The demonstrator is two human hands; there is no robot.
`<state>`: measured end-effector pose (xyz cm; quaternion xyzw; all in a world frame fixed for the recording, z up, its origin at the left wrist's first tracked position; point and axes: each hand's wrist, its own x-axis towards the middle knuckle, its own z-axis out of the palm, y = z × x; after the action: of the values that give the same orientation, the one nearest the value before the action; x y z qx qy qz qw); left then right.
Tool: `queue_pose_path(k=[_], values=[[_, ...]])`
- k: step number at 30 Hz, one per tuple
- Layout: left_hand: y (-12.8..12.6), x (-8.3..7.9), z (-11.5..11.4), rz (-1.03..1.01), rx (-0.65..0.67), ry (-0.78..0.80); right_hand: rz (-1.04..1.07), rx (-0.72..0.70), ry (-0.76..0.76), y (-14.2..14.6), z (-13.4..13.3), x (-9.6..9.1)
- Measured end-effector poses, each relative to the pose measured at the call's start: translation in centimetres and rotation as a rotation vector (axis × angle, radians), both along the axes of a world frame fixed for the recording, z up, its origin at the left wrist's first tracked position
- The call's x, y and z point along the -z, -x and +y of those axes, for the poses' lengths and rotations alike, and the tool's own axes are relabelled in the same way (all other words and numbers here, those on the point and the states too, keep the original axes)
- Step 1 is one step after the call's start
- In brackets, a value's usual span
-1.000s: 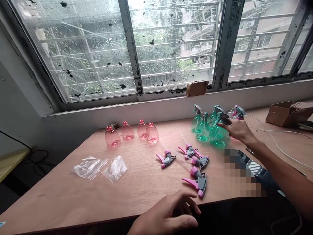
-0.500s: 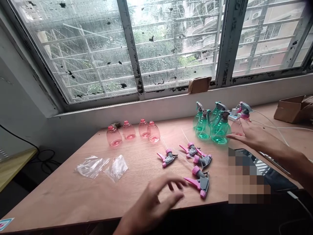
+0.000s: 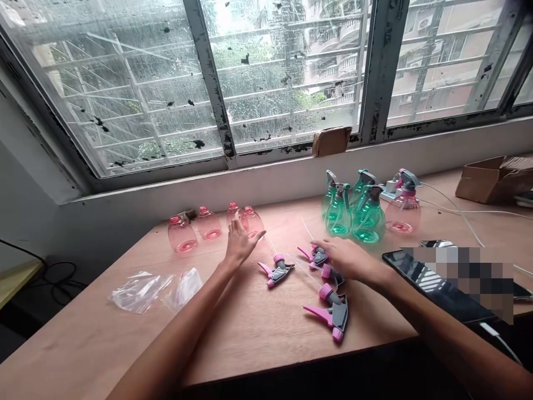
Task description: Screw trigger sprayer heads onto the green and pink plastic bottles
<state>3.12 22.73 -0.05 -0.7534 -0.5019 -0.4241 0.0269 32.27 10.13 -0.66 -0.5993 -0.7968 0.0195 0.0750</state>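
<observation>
My left hand (image 3: 241,240) is open, thumb apart from the raised fingers, right at a clear pink bottle (image 3: 253,216) without a top. Whether it touches the bottle, I cannot tell. More topless pink bottles, such as the leftmost one (image 3: 182,236), stand in a row beside it. My right hand (image 3: 347,258) hovers with fingers stretched out over a pink-and-grey spray head (image 3: 320,255) and partly covers another spray head (image 3: 331,273). Two more lie nearer: one spray head (image 3: 278,271) to the left and a larger-looking spray head (image 3: 335,311) near the table's front edge.
Several green spray bottles (image 3: 368,219) and one pink spray bottle (image 3: 403,211) with its head on stand at the back right. Clear plastic bags (image 3: 144,290) lie at left. A phone (image 3: 433,283), white cables and a cardboard box (image 3: 485,180) occupy the right side.
My left hand has moved forward from the front edge to the pink bottles. My right hand has left the pink spray bottle and come left over the spray heads.
</observation>
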Motion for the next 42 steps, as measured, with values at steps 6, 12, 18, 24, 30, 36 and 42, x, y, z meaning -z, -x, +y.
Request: queue_pose_path(k=[6,12,18,24,30,36,42], values=[[-1.1,2.9,1.8,-0.012,-0.019,0.018,-0.069,0.028,0.178,1.3,5.7,-2.1],[-1.1,3.1,1.9,0.037,0.006,0.002,0.105,0.170,-0.097,2.6,8.4,-1.9],[-1.6,2.3,0.1,0.115,0.035,-0.118,0.462,0.219,-0.438,3.2,8.7,-1.5],[-1.8,2.3,-0.1,0.182,0.023,-0.183,1.030,0.053,-0.598,3.8,8.7,-1.4],[-1.6,2.6,0.2,0.219,0.003,-0.215,1.562,-0.024,-0.577,3.8,9.0,-2.0],[-1.6,2.5,0.0,0.258,-0.002,-0.232,1.790,-0.033,-0.535,3.7,8.9,-2.3],[-1.6,2.5,-0.2,0.296,0.033,-0.264,1.786,-0.102,-0.413,4.6,9.1,-1.6]])
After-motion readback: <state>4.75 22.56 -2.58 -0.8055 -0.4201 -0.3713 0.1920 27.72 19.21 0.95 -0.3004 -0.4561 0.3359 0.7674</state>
